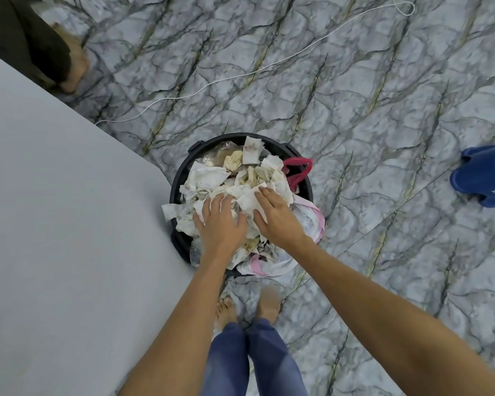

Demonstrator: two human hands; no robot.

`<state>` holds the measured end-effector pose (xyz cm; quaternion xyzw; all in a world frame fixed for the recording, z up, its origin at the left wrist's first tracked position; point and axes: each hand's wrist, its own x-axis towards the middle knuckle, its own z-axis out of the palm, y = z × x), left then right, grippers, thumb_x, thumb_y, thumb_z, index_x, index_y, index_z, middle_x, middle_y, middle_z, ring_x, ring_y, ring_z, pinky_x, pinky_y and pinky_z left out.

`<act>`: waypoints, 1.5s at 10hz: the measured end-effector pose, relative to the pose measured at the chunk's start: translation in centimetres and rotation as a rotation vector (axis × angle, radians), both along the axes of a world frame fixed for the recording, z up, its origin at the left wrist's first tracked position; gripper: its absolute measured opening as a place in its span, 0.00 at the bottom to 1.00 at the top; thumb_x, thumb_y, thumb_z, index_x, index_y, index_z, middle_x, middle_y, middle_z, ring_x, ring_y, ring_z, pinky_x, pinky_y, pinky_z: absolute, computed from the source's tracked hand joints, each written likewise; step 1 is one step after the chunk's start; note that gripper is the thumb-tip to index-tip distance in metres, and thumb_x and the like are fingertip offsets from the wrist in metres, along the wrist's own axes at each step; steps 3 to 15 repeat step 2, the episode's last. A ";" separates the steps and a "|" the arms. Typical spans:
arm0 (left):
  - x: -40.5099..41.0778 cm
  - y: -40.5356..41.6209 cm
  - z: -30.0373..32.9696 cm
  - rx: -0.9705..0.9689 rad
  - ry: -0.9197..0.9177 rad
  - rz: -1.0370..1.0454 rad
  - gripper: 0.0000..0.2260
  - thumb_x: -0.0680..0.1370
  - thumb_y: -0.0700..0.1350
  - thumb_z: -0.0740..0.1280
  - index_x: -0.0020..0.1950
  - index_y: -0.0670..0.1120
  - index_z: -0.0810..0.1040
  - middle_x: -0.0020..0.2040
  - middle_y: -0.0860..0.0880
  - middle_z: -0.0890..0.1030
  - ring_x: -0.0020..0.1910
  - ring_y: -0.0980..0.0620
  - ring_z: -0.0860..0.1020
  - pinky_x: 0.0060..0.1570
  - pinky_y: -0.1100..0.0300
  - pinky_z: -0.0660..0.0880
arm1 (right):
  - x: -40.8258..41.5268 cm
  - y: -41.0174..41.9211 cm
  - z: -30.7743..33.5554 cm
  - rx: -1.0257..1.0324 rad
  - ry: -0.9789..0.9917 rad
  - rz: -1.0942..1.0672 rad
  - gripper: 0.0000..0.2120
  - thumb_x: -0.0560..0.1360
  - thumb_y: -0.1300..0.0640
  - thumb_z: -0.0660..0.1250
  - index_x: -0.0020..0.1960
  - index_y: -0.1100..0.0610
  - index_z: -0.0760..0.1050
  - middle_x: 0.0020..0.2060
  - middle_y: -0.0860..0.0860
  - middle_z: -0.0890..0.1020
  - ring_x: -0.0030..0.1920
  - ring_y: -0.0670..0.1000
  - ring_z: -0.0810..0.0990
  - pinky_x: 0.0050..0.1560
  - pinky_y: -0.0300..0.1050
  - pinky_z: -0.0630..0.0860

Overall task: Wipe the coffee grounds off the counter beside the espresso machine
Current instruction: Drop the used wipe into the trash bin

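A round black bin (180,178) is seen on the marble floor (355,95), just beside the corner of the grey counter (55,210). The bin is heaped with crumpled, stained paper towels (209,178). The heap has no clear long axis; one strip sticks out toward the counter. The left hand (220,224) and the right hand (275,217) are laid flat on the heap, side by side, fingers spread apart and clamped on nothing. A red bag (297,170) is tucked at the far rim. A white cord (240,75) is strung across the floor beyond. Blue slippers (480,178) are seen well apart on the right. Bare feet (226,310) are planted near the bin.
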<state>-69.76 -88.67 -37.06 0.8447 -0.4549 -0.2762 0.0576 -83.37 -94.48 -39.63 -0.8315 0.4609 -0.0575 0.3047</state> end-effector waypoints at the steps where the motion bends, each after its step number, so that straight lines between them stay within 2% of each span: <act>1: 0.2 0.7 1.0 -0.007 0.020 0.009 0.23 0.81 0.54 0.60 0.77 0.52 0.66 0.80 0.52 0.62 0.81 0.47 0.52 0.77 0.36 0.46 | -0.4 0.6 0.9 -0.022 0.024 0.007 0.26 0.79 0.48 0.56 0.68 0.67 0.69 0.67 0.64 0.72 0.69 0.63 0.69 0.68 0.59 0.67; 2: 0.0 1.4 3.1 -0.021 0.011 0.021 0.24 0.81 0.54 0.60 0.78 0.52 0.65 0.80 0.51 0.61 0.80 0.47 0.52 0.77 0.36 0.46 | -0.7 1.2 2.8 -0.066 0.037 -0.009 0.28 0.78 0.47 0.56 0.67 0.66 0.70 0.67 0.64 0.72 0.69 0.63 0.69 0.68 0.59 0.67; 15: 0.0 1.4 3.1 -0.021 0.011 0.021 0.24 0.81 0.54 0.60 0.78 0.52 0.65 0.80 0.51 0.61 0.80 0.47 0.52 0.77 0.36 0.46 | -0.7 1.2 2.8 -0.066 0.037 -0.009 0.28 0.78 0.47 0.56 0.67 0.66 0.70 0.67 0.64 0.72 0.69 0.63 0.69 0.68 0.59 0.67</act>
